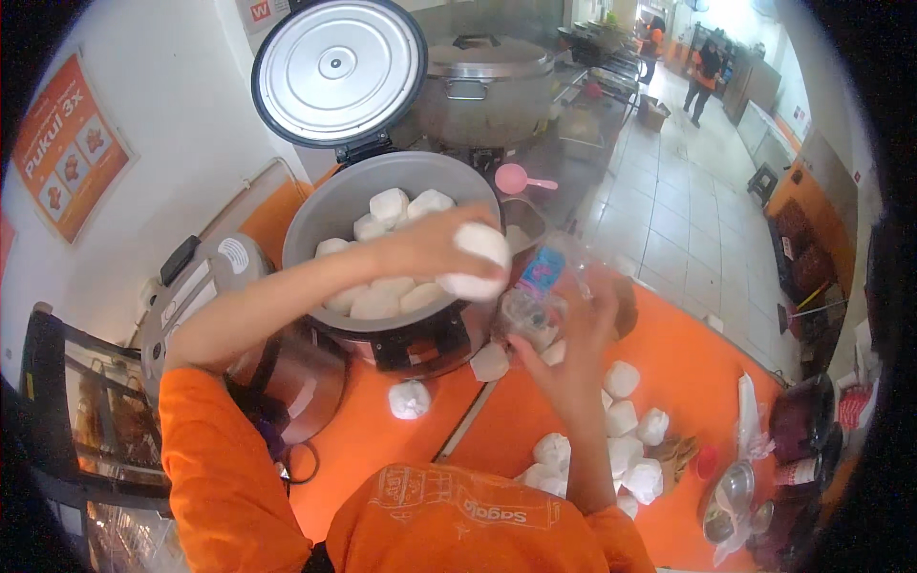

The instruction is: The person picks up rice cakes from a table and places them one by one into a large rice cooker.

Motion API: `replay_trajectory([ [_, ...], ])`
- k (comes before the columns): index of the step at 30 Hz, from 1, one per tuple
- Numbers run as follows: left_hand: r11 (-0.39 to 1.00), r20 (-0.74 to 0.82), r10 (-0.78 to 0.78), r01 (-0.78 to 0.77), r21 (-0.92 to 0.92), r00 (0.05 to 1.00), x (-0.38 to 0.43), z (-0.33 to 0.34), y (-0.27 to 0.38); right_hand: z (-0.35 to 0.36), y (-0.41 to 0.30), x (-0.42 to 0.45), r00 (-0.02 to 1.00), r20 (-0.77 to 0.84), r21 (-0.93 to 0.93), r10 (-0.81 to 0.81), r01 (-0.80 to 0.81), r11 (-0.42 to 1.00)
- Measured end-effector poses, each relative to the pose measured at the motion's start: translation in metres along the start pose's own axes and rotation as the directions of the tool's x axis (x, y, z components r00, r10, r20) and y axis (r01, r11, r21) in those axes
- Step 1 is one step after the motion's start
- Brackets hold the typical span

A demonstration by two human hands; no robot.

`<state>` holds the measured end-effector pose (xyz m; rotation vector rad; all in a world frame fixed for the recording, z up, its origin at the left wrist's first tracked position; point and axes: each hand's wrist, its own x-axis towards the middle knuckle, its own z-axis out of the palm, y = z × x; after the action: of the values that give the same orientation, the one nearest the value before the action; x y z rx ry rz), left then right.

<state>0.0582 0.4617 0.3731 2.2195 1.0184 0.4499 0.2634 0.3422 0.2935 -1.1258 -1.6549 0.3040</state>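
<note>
My left hand (469,247) reaches across the open rice cooker (390,161) and grips a white wrapped bundle (481,268) at the pot's right rim. Several similar white bundles (376,304) lie inside the grey pot. The cooker's round metal lid (337,68) stands raised behind it. My right hand (577,351), blurred, is over the orange table beside a clear plastic package (534,315) with a blue and pink label. Its thumb and fingers are spread around the package's near side; whether they grip it is unclear. One bundle (491,362) lies just left of this hand.
More white bundles (623,455) are scattered on the orange table (387,458); one (409,400) sits before the cooker. A closed cooker (308,387) stands left. Behind are a large metal pot (487,93) and pink scoop (512,179). A metal bowl (727,501) is at right. Two people stand far off.
</note>
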Motion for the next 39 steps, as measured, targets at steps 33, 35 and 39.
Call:
replay_trajectory([
  [33,0.481,-0.053,-0.262,0.178,0.858,0.964,-0.015,-0.099,-0.203,-0.110,0.122,-0.156,0.895,-0.056,-0.584,0.442,-0.389,0.713],
  [35,0.584,-0.119,-0.349,0.315,0.748,0.930,-0.015,-0.100,-0.117,-0.104,0.156,-0.181,0.873,-0.017,-0.581,0.487,-0.405,0.706],
  [39,0.701,-0.306,-0.019,0.231,0.675,0.952,-0.057,-0.086,0.062,-0.035,0.195,-0.187,0.887,0.118,-0.819,0.447,-0.168,0.549],
])
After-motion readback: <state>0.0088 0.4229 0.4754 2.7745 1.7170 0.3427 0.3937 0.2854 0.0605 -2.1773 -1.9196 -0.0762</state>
